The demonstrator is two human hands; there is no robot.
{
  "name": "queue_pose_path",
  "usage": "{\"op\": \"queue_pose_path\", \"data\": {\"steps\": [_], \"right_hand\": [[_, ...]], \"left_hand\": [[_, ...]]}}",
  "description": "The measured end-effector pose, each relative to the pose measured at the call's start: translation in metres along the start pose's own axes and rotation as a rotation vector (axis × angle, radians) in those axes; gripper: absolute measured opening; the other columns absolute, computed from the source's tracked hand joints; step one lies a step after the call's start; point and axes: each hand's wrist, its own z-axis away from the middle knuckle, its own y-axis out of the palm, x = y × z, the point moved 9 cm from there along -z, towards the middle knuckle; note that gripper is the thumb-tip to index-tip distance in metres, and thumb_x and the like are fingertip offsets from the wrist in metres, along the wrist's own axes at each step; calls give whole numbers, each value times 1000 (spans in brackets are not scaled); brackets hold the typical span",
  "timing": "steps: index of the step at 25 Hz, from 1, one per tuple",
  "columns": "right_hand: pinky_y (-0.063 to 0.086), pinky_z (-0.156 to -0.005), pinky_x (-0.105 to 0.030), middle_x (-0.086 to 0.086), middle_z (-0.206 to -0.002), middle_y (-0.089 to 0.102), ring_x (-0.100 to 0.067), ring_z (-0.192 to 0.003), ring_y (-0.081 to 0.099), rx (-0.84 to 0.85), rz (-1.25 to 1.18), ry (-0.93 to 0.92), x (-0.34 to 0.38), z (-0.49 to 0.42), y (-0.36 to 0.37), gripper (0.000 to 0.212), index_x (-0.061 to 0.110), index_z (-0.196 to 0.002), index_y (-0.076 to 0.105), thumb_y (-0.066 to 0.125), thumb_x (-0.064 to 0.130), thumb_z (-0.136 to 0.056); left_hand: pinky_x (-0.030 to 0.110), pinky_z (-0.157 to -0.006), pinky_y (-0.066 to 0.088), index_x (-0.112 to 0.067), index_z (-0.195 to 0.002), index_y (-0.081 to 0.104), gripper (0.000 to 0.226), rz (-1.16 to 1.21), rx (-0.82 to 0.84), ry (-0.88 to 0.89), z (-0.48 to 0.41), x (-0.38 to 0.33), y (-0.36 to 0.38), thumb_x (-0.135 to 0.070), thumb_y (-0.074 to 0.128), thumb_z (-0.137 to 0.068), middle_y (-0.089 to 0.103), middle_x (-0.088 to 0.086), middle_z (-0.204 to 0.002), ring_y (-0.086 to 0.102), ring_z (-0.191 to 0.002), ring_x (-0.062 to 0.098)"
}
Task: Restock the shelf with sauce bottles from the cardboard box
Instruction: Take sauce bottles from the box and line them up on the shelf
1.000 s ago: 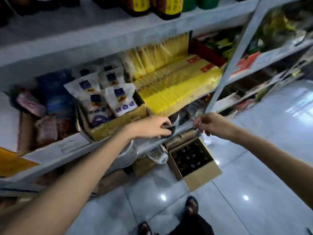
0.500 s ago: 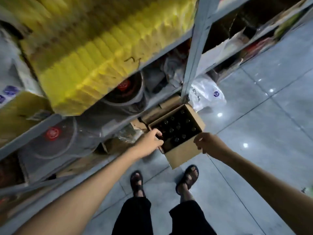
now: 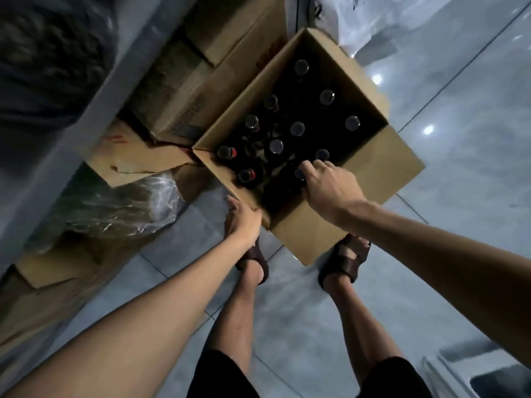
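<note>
An open cardboard box [image 3: 396, 156] stands on the tiled floor in front of my feet, holding several dark sauce bottles [image 3: 275, 146] with round caps. My right hand [image 3: 327, 185] reaches down into the box at its near right corner, fingers curled around the top of one bottle [image 3: 299, 175]. My left hand [image 3: 242, 222] grips the box's near left edge from outside, thumb on the rim. The shelf's grey edge [image 3: 94, 116] runs diagonally at the upper left.
Flattened and stacked cartons [image 3: 184, 90] lie under the shelf beside the box. A crinkled clear plastic bag [image 3: 120, 208] sits left of my left hand. A white plastic bag [image 3: 370, 15] lies beyond the box. My sandalled feet [image 3: 346, 259] stand right behind the box.
I have bent down from the shelf towards the box. My right hand went from the box's outer flap into the box onto a bottle top; my left hand now grips the near edge.
</note>
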Motion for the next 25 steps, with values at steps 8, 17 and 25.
{"op": "queue_pose_path", "data": {"steps": [8,17,25], "right_hand": [[34,-63,-28,-1,-102,69,-20,-92,67,100,423,89,7,-66,49,23,19,-108,62,44,13,-96],[32,-59,-32,-8,-85,72,-31,-78,68,62,105,17,20,-27,-8,15,17,-79,51,48,20,-93],[37,-57,-32,-5,-69,54,-33,-68,59,-89,-161,-29,38,87,-243,32,15,-82,63,57,46,-84]], "left_hand": [[32,-82,42,2,-126,41,38,-4,118,-3,-44,22,20,-19,53,-97,59,24,-127,58,-114,37],[37,-91,43,-8,-145,27,67,-27,-82,181,-22,3,-33,-18,64,-89,52,18,-139,53,-123,35],[22,-104,30,-21,-153,22,98,-17,94,661,128,-79,-110,-47,73,-73,35,0,-155,34,-141,15]]}}
